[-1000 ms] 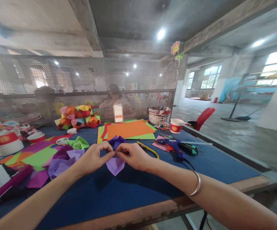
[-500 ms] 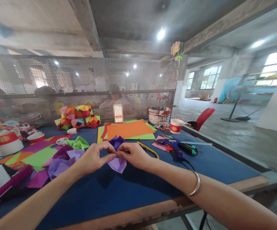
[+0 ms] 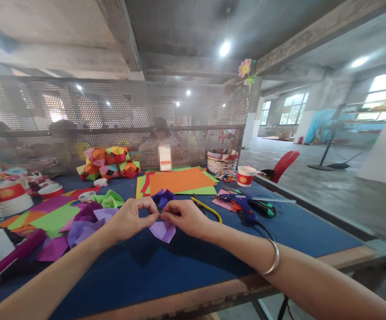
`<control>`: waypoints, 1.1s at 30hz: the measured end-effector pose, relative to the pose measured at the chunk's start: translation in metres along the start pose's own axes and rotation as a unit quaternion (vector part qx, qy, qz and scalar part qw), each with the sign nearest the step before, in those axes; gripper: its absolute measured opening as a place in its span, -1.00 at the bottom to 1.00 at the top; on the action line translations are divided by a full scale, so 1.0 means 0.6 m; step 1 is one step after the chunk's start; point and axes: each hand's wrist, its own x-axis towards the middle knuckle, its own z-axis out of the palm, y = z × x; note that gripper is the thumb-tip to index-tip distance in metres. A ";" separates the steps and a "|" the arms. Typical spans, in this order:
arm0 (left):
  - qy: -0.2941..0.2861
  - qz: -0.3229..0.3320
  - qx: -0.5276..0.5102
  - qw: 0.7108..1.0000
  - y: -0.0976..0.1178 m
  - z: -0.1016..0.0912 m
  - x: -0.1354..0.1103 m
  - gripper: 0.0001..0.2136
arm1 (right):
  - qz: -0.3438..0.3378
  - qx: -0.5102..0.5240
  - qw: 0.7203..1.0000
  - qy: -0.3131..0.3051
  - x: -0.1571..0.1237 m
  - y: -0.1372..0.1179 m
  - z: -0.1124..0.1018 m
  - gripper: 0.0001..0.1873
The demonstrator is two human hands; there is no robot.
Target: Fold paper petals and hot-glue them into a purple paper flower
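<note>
Between my hands is a piece of folded purple paper [image 3: 162, 231], its light purple part hanging below the fingers. My left hand [image 3: 138, 216] pinches it from the left and my right hand [image 3: 183, 215] from the right, with the fingertips almost meeting. The pinched spot itself is hidden by the fingers. Just behind the fingertips shows a dark purple folded paper [image 3: 164, 197]; whether it joins the lighter piece I cannot tell. Crumpled-looking purple folded papers [image 3: 86, 224] lie beside my left forearm. A silver bangle circles my right forearm.
Stacked coloured sheets [image 3: 179, 181] lie behind my hands. To the right are a blue glue gun [image 3: 243, 205], yellow-handled tool [image 3: 209, 209] and paper cup [image 3: 246, 176]. Folded paper balls [image 3: 109, 163] and a basket [image 3: 222, 161] stand by the mesh screen [image 3: 113, 106]. Stacked cups [image 3: 10, 199] stand left.
Both hands have shifted very slightly left, and the light purple paper has tilted a little with them. The things on the table stay where they were.
</note>
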 end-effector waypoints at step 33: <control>0.006 0.034 0.070 0.997 -0.002 0.000 -0.004 -0.85 | -0.006 -0.037 0.999 0.013 0.003 0.012 -0.001 -0.89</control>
